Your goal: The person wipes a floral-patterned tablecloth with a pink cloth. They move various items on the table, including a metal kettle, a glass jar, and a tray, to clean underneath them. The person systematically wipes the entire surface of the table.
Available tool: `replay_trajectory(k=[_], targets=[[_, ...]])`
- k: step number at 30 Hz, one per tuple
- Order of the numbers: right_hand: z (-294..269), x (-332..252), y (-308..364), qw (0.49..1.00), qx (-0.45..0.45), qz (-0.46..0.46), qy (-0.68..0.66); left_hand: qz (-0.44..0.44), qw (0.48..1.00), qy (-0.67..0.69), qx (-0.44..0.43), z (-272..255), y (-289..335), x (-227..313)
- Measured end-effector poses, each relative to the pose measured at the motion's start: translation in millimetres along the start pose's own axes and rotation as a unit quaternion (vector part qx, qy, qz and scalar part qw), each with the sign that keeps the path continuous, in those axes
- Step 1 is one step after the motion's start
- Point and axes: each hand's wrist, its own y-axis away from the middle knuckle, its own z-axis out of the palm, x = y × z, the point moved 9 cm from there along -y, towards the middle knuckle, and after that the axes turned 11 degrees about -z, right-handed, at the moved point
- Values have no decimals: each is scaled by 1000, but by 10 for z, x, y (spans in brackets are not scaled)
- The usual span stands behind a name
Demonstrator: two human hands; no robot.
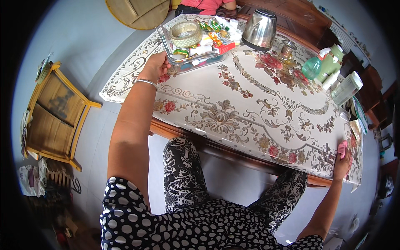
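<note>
My left hand [158, 66] reaches to the far left of the table, fingers curled at the near left corner of a see-through plastic box [189, 67]. Heaped in the box are a wide roll of tape [185, 34], a red-and-white small carton [224, 47], white bottles and several shiny wrapped packets. My right hand [342, 164] is pressed to the tabletop near its right edge. Under and between its fingers is a pink cloth [342, 148], partly hidden by the hand.
A floral tablecloth [200, 96] covers the table. On it stand a steel kettle [259, 30], a glass jar [287, 51], a green spray bottle [313, 66] and a see-through pitcher [346, 88]. A person in pink [204, 6] sits beyond. A wooden chair [58, 112] is at left.
</note>
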Motion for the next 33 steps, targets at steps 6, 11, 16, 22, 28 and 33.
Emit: replay_trajectory(k=[6, 11, 16, 22, 28, 33], targets=[[-154, -151, 20, 1000, 5, 1, -3, 42, 999, 24, -8, 30, 86, 29], [-190, -161, -10, 999, 29, -13, -20, 58, 996, 70, 13, -121, 105, -37], [-134, -104, 0, 1000, 9, 5, -21, 95, 993, 60, 41, -568, 31, -50], [-88, -56, 16, 1000, 6, 5, -11, 112, 991, 50, 57, -1162, 35, -76], [-104, -69, 4, 1000, 9, -3, -15, 121, 988, 53, 84, -1640, 121, -235], [57, 80, 7, 1000, 24, -13, -16, 163, 981, 62, 84, -1519, 812, -333]])
